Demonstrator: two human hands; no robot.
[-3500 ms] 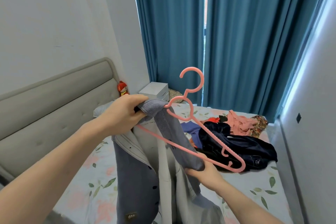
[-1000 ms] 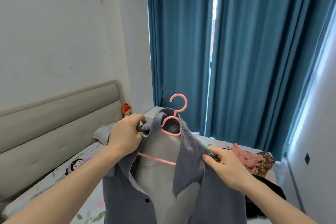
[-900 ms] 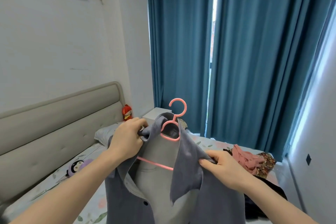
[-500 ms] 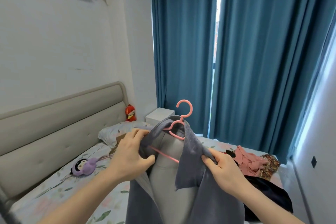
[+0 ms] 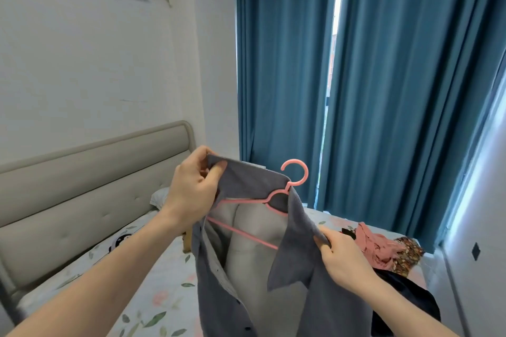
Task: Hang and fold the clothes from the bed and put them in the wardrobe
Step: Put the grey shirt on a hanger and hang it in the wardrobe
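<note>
Two hands are raised over the bed (image 5: pixel 153 306), and a grey shirt (image 5: pixel 309 306) is held up between them on a pink hanger (image 5: pixel 276 195). The collar at ten o'clock is pinched by the left hand (image 5: pixel 191 191); the collar at four o'clock is gripped by the right hand (image 5: pixel 342 260). More clothes (image 5: pixel 383 249) are piled on the bed at three o'clock, before blue curtains (image 5: pixel 397 76).

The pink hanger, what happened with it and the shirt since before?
The pink hanger, earlier half outside, now sits inside the grey shirt, only its hook poking out. The left hand moved up the collar; the right hand still holds the shirt. Clothes stay on the bed.
</note>
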